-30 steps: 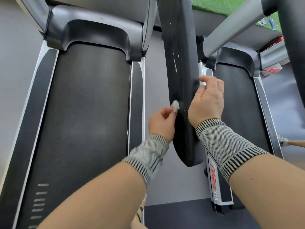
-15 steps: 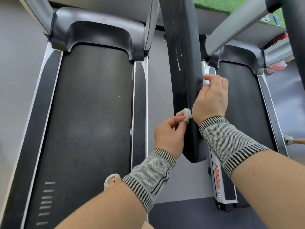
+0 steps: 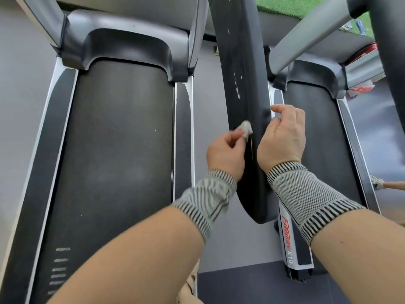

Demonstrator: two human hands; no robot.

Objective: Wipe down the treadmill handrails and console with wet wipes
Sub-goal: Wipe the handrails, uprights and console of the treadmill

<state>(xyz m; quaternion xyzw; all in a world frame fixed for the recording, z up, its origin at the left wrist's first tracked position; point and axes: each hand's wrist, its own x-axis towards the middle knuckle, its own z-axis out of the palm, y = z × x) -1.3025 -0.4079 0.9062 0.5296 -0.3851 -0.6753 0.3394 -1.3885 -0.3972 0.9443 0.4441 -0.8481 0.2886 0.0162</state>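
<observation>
Handrail (image 3: 243, 84) | left hand (image 3: 225, 152) presses wipe (image 3: 246, 127) | right hand (image 3: 282, 137) beside

Soft, even daylight fills the room, brightest over the green turf (image 3: 285, 5) beyond the hands. Pale sheen lies on the black handrail (image 3: 243, 84) between the hands and on the belt (image 3: 114, 139) left of them. Shadows are faint. Straight rails bow toward the edges. The near forearms are slightly smeared.

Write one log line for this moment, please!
left hand: pinches wipe on black handrail | right hand: beside rail, empty
</observation>
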